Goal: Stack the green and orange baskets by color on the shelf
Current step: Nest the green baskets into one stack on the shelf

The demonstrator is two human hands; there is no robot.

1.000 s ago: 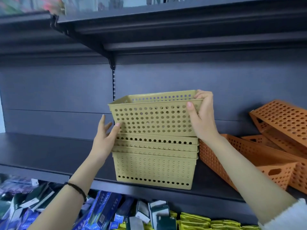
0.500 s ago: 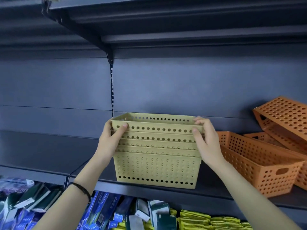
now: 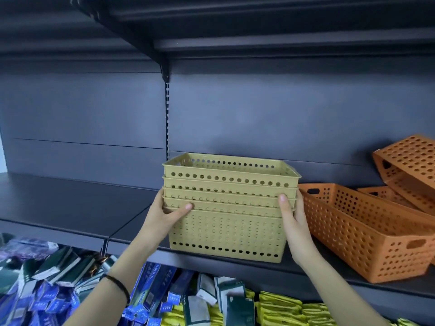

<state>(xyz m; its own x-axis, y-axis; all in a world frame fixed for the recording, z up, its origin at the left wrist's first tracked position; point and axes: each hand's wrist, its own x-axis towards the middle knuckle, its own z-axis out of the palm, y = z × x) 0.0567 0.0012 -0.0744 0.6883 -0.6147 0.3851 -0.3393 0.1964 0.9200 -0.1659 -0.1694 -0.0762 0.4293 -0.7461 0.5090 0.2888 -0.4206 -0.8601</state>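
orange baskets (image 3: 367,231) rt of green stack (image 3: 228,208)

A dark metal shelf (image 3: 70,208) ran the width of the head camera's view, its front lip falling toward 4 o'clock. A stack of nested green baskets (image 3: 227,234) stood on it at about 6 o'clock from the frame's centre, close to the front edge. Just beside the stack, at 3 o'clock from it, an orange basket (image 3: 367,234) sat upright on the same board, its near end reaching the lip. Past that one, toward 2 o'clock, a second orange basket (image 3: 386,195) lay behind it, and a tilted orange basket (image 3: 409,161) leaned over them against the back panel. The shelf's stretch at 9 o'clock of the stack showed bare board.
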